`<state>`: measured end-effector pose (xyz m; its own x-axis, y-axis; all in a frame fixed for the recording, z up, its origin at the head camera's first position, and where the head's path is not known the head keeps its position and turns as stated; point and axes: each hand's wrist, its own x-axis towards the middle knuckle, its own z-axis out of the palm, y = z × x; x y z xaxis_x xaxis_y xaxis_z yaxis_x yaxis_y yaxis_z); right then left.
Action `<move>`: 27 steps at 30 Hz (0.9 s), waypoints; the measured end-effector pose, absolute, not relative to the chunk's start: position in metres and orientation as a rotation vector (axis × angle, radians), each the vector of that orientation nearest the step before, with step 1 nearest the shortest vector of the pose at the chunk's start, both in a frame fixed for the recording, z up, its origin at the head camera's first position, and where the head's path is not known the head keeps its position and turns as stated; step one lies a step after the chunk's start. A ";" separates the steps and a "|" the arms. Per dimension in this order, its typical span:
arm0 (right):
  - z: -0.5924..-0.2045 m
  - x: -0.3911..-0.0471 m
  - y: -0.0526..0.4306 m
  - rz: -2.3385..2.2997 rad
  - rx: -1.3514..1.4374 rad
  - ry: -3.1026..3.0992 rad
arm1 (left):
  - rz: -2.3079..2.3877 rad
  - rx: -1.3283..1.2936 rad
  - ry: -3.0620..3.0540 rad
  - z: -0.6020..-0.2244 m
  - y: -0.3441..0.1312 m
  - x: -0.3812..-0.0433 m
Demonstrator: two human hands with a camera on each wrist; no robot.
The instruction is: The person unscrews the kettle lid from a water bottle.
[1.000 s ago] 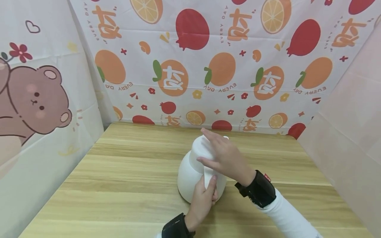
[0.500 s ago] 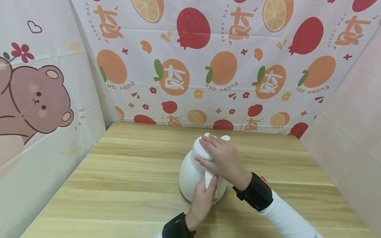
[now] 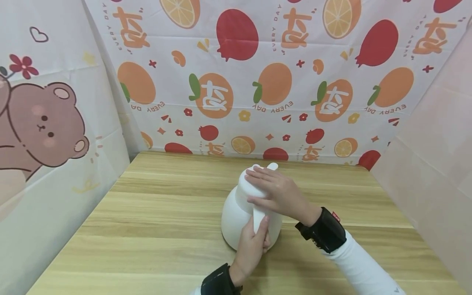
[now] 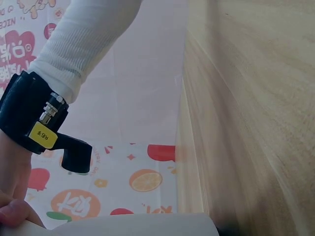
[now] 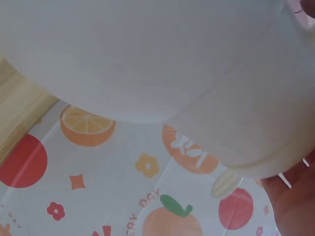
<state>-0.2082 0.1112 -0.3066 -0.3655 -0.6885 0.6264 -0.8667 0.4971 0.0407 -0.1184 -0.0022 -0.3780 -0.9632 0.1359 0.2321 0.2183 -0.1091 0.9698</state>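
A white jug (image 3: 233, 223) stands upright on the wooden table. My left hand (image 3: 250, 250) grips its handle (image 3: 259, 221), thumb along the upper side. Over the white lid (image 3: 243, 186) lies my right hand (image 3: 283, 196), its fingers across the top and its thumb along the near side. Past the knuckles a small white tab (image 3: 273, 166) sticks out from the lid. The right wrist view shows the jug's wall (image 5: 123, 59) up close, the same tab (image 5: 226, 183) and part of the right hand (image 5: 291, 204). The palm hides much of the lid.
The wooden table (image 3: 147, 229) spreads around the jug. A fruit-print cloth (image 3: 243, 90) hangs behind its far edge, and a bear-print cloth (image 3: 48, 123) hangs on the left. Each wrist wears a black band (image 3: 326, 230).
My right hand has come down onto the lid, its fingers settling across the top. The small tab has swung a little to the left. My left hand stays on the handle.
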 end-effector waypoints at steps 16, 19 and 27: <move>-0.300 -0.212 0.131 0.497 1.513 -2.221 | -2.250 -0.425 -2.091 -0.377 -0.003 -0.119; -0.300 -0.214 0.133 0.525 1.549 -2.248 | -2.247 -0.409 -2.091 -0.376 -0.003 -0.118; -0.295 -0.209 0.131 0.569 1.507 -2.252 | -2.264 -0.359 -2.094 -0.374 -0.002 -0.117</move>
